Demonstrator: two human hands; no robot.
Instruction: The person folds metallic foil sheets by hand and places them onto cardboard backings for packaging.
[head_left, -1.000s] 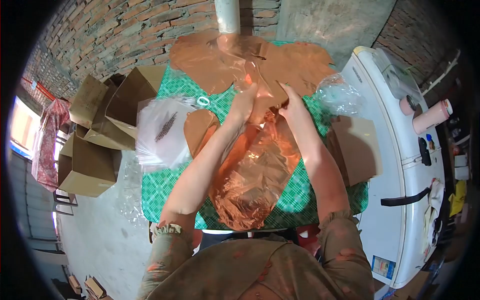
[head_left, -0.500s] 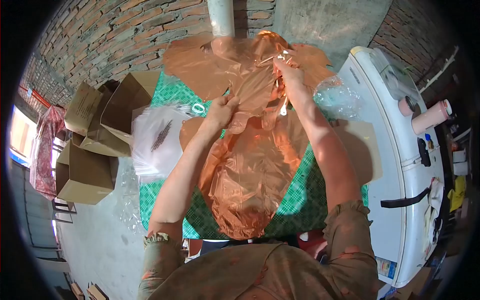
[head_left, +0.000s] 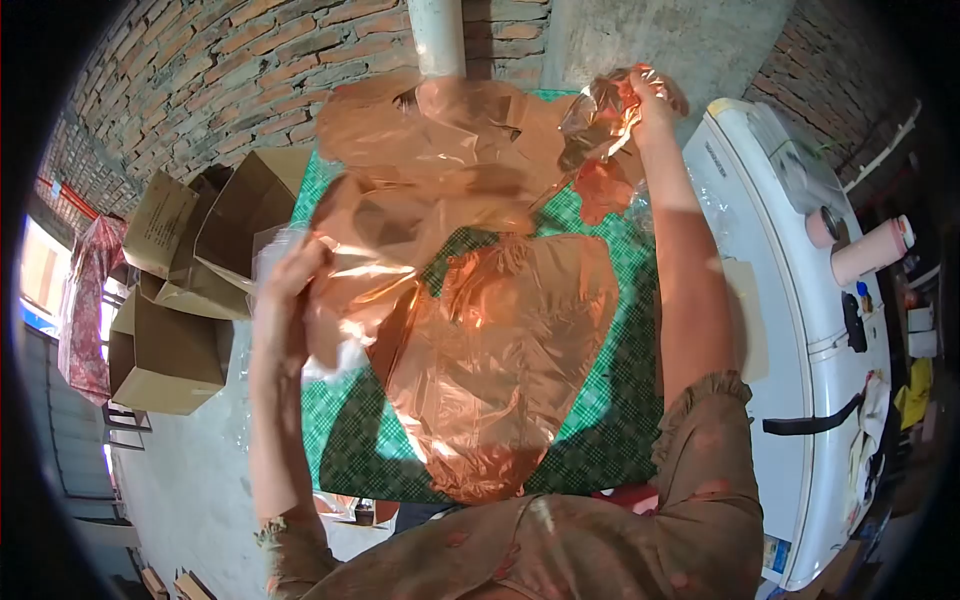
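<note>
My right hand is raised at the far right of the table, its fingers closed on a crumpled bunch of shiny copper-orange film. At the left, my left hand, a little blurred, grips the edge of another copper-orange film sheet, stretched toward the middle. Between my arms lies a separate wrinkled copper-orange film piece, wide at the top and gathered at its narrow near end. More thin orange film spreads over the far side of the green patterned table.
Open cardboard boxes stand to the left of the table. A white fridge-like cabinet lies along the right, with pink rolls on it. Behind the table rise a brick wall and a pale pipe.
My hands have moved apart: the left swung outward and nearer, drawing film with it, and the right moved up and right with the crumpled film. The film between them has spread open.
</note>
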